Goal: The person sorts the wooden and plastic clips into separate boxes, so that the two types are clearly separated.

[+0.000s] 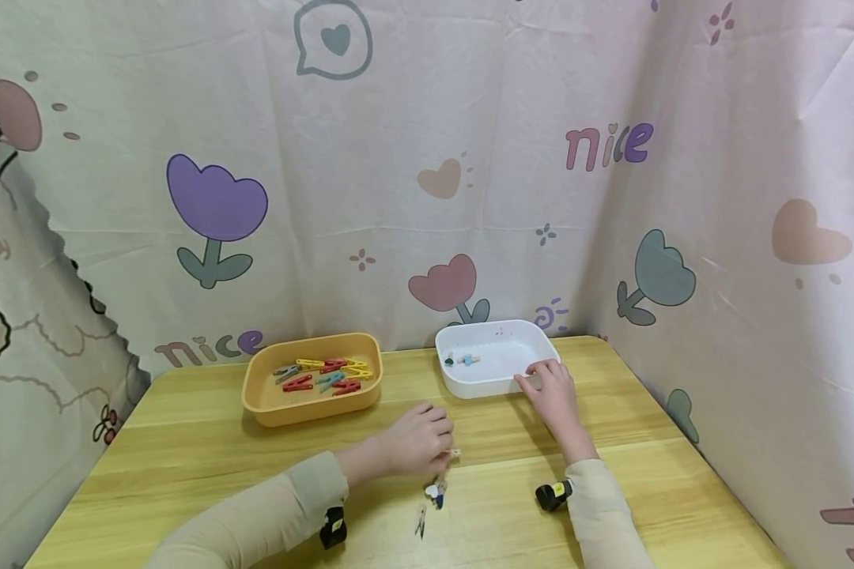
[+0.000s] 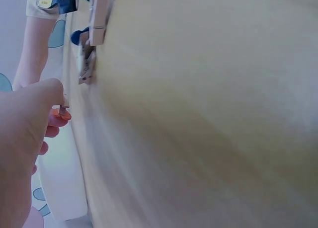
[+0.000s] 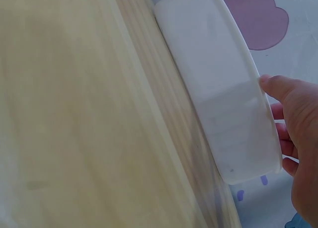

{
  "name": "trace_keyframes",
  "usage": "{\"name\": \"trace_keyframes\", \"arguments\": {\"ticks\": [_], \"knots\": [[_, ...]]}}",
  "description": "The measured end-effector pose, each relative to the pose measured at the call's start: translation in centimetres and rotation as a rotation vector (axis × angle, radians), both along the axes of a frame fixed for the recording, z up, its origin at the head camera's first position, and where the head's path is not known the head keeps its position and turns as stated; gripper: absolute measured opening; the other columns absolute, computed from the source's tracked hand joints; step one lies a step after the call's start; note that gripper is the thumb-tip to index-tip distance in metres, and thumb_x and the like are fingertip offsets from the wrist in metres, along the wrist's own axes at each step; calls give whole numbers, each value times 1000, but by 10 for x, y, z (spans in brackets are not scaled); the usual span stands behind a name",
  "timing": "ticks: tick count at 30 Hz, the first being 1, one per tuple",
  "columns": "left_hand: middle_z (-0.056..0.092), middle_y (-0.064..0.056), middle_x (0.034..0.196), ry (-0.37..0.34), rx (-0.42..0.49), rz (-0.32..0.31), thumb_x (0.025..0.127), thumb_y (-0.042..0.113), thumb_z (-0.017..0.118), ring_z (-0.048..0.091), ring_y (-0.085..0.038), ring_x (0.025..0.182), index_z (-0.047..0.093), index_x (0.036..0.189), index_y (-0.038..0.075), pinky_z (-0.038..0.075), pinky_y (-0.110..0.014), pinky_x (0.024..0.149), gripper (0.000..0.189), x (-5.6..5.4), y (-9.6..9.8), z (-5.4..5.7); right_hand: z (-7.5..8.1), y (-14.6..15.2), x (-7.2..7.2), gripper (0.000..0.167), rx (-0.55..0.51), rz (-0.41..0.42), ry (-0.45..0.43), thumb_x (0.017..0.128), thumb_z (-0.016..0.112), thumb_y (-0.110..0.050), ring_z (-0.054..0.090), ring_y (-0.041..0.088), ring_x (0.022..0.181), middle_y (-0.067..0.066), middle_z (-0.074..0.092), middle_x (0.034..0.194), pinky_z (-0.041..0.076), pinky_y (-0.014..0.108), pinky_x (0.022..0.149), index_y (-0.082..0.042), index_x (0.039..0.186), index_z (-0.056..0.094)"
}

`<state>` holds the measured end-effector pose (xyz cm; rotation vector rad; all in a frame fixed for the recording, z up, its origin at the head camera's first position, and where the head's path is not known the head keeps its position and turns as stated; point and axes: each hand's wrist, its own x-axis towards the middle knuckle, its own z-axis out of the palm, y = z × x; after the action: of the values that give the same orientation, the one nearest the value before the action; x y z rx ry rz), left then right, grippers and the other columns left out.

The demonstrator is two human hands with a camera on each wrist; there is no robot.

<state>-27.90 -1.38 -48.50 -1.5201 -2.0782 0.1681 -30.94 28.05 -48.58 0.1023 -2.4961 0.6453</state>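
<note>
My left hand point(image 1: 418, 442) pinches a small wooden clothespin point(image 2: 63, 109) with an orange piece on it between thumb and forefinger, just over the table. Below that hand lie several small decorated clothespins point(image 1: 436, 491), with white and dark blue shapes on them. One plain-looking clothespin point(image 1: 421, 521) lies a little nearer. My right hand point(image 1: 551, 395) holds the near right rim of the white tray point(image 3: 223, 89), thumb at the edge and fingers curled over inside. At the tray's left lie a light blue decorated clothespin point(image 1: 468, 359) and a small green piece point(image 1: 449, 361).
An orange-yellow tray point(image 1: 256, 403) with several red, yellow, teal and grey clothespins point(image 1: 330, 379) stands at the back left of the wooden table point(image 1: 206, 474). Behind the table hangs a patterned curtain point(image 1: 370, 197). Each wrist bears a small black camera point(image 1: 553, 495).
</note>
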Motion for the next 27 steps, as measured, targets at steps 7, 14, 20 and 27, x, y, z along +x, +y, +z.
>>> {"name": "trace_keyframes", "arguments": {"ticks": [7,14,20,27], "knots": [[61,10,86,6,1,14,88,40,60,52,-13,85,64,77,23,34,-27,72,21,-4,0,10,-1,0,0,29,-1,2,-19,87,72,-32,52,35,97,16,58,101,40,49,90,-4,92,65],[64,9,91,1,-13,59,90,40,59,53,-14,88,68,83,22,38,-29,76,21,-12,3,25,-2,1,1,29,-1,4,-26,88,71,-33,52,35,98,15,58,101,40,49,91,-5,92,65],[64,9,87,96,42,37,87,40,61,54,-15,86,67,78,22,37,-30,74,21,-20,7,40,-5,2,-2,28,7,-3,0,86,73,-32,53,35,98,15,59,100,40,49,89,-5,91,65],[61,6,83,181,101,15,83,36,64,54,-17,82,65,74,20,37,-31,72,19,-30,12,64,-4,1,-2,28,0,-7,15,85,75,-30,53,35,97,16,59,100,40,49,89,-4,90,65]]}}
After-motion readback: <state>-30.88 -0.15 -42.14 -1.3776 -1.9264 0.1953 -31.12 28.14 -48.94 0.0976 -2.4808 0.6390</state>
